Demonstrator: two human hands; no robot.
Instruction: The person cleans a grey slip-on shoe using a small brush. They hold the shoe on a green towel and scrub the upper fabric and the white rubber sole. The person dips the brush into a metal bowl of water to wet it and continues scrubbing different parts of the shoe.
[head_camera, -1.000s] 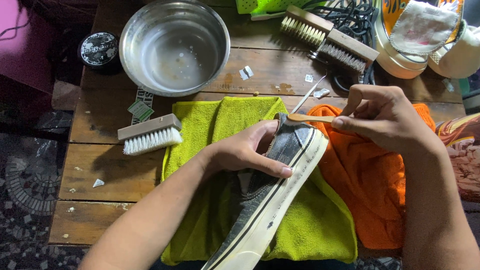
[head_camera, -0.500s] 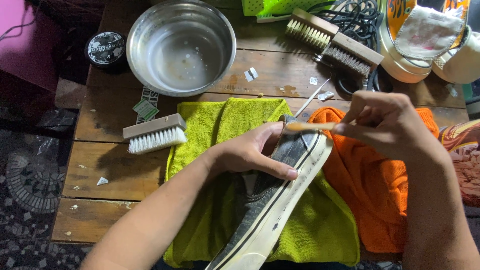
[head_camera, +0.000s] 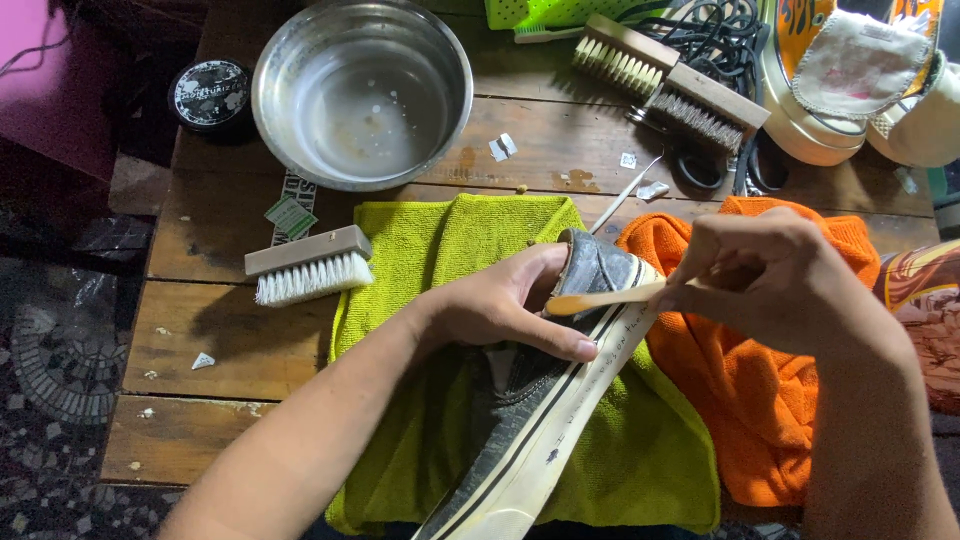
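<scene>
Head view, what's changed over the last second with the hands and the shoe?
The right hand has slid the small wooden brush leftward across the shoe toe. The left hand still grips the shoe on the green towel. The bowl and bristle brush stay put.

Grey canvas sneaker (head_camera: 560, 390) with a scuffed, matt white rubber sole lies on fluffy lime microfibre cloth (head_camera: 430, 260). Beside the sneaker, nubby orange towel (head_camera: 770, 400). Above it, shiny steel bowl (head_camera: 362, 92) on the rough, worn wooden counter (head_camera: 200, 340).
</scene>
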